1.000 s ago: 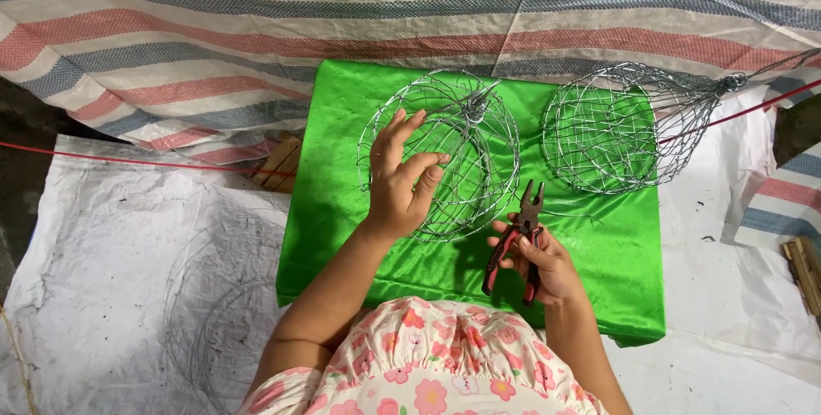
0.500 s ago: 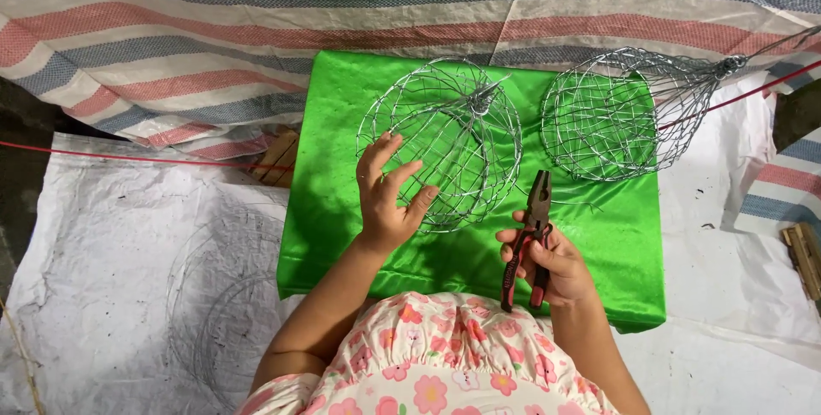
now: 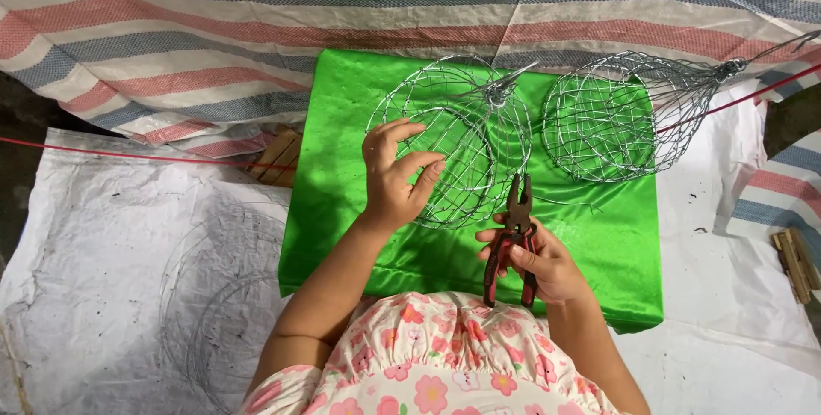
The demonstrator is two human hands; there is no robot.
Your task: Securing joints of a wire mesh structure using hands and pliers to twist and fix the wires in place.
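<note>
In the middle of the frame the left hand (image 3: 393, 177) rests on a round wire-mesh basket (image 3: 453, 137), fingers spread and curled over its near rim, steadying it rather than clamping it. The basket lies on a bright green cloth (image 3: 359, 210) that covers the worktop. Just below and to the right, the right hand (image 3: 537, 263) is closed around the red handles of a pair of pliers (image 3: 514, 235), whose dark nose points up toward the basket's lower edge and stops just short of the mesh (whether the nose is parted is too small to tell).

A second wire basket (image 3: 616, 120), with its wires twisted to a point at upper right, sits apart on the right side of the cloth. Striped tarpaulin (image 3: 171, 38) fills the top of the frame and white sheeting (image 3: 103, 278) the lower left.

The step in hand looks like lining the tool up with a wire at the rim. The next move would call for the basket to be held firmly while the pliers' nose meets a single strand.
</note>
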